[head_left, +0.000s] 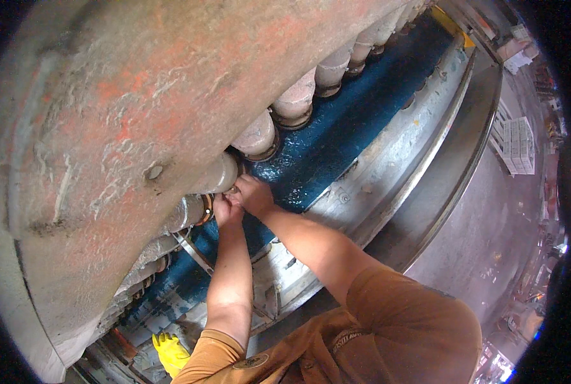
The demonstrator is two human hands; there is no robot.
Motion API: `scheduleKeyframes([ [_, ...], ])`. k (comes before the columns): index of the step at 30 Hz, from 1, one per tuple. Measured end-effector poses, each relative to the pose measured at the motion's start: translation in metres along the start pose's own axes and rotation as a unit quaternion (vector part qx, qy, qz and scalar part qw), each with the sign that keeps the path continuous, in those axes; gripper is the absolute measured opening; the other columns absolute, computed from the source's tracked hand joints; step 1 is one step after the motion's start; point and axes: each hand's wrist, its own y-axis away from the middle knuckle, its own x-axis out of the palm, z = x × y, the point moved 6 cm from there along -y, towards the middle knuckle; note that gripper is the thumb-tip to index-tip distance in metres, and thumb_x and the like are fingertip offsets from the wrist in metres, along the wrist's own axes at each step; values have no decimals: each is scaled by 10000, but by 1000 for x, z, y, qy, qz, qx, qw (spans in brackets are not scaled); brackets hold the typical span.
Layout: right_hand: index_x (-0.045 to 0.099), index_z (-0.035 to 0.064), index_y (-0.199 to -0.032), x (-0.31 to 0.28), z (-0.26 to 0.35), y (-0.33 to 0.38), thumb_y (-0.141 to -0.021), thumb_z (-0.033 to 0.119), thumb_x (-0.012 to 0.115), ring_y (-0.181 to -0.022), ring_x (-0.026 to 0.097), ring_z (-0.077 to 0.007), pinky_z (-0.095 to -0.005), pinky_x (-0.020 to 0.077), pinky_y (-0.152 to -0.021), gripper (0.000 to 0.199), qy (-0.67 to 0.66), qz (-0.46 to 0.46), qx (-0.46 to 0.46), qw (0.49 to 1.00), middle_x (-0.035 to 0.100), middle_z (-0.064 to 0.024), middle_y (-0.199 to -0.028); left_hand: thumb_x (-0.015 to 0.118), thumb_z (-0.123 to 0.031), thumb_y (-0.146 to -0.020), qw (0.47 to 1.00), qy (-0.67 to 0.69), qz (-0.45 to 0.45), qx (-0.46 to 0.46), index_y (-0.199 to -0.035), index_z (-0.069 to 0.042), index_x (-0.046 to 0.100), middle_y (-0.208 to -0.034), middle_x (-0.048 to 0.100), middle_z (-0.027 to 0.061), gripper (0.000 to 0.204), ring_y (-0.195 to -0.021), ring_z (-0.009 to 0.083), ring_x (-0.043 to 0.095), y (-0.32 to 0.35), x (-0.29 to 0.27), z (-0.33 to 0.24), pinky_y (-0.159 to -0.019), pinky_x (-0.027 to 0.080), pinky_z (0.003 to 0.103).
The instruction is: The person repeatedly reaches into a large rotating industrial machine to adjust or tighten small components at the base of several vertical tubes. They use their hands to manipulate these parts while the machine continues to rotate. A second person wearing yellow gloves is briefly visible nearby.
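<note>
My left hand (228,210) and my right hand (255,194) are close together at the lower end of a grey, rounded pipe-like stub (220,174). Both hands are closed, with their fingers bent towards each other. What they pinch is small and mostly hidden by the fingers. Beside my left hand, the neighbouring stub (186,214) has a copper-coloured ring (207,209) around its end. A flat metal strip (194,253) slants down from there towards my left forearm. Behind and below the hands runs a wet, dark blue surface (337,137).
A large, worn grey body with orange patches (132,115) overhangs at the left, lined with several stubs. Along the right runs a metal ledge (388,160). A yellow glove (170,353) lies at lower left. White crates (516,144) stand on the floor (471,224) at right.
</note>
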Motion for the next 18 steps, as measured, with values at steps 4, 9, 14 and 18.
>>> scheduleKeyframes([
  [4, 575, 89, -790, -4, 7, 1, -667, 254, 652, -748, 575, -292, -382, 487, -612, 219, -13, 33, 0, 999, 554, -82, -790, 381, -169, -912, 995, 84, 42, -30, -1070, 3, 510, -1020, 584, 117, 267, -911, 216, 565, -1, -11, -6, -790, 474, 329],
  [9, 579, 106, -822, -10, 1, 0, -687, 221, 627, -763, 572, -292, -381, 483, -637, 184, -17, 47, -48, 998, 553, -82, -819, 396, -137, -896, 997, -7, -70, 32, -925, -24, 510, -814, 551, 57, 163, -658, 116, 527, 15, 18, 0, -572, 454, 212],
  [14, 584, 102, -836, -2, -3, -1, -691, 210, 628, -758, 573, -294, -382, 484, -639, 186, -19, 47, -44, 998, 564, -86, -816, 398, -140, -900, 995, 3, -93, 37, -920, -31, 513, -802, 548, 48, 160, -675, 112, 521, 16, 20, -2, -584, 456, 215],
  [18, 579, 95, -825, 3, -5, 1, -704, 251, 638, -745, 575, -296, -376, 486, -610, 206, -14, 47, -49, 998, 567, -89, -809, 389, -143, -901, 995, 2, -82, 50, -964, -14, 516, -858, 568, 66, 192, -750, 147, 556, 10, 11, -4, -656, 482, 236],
])
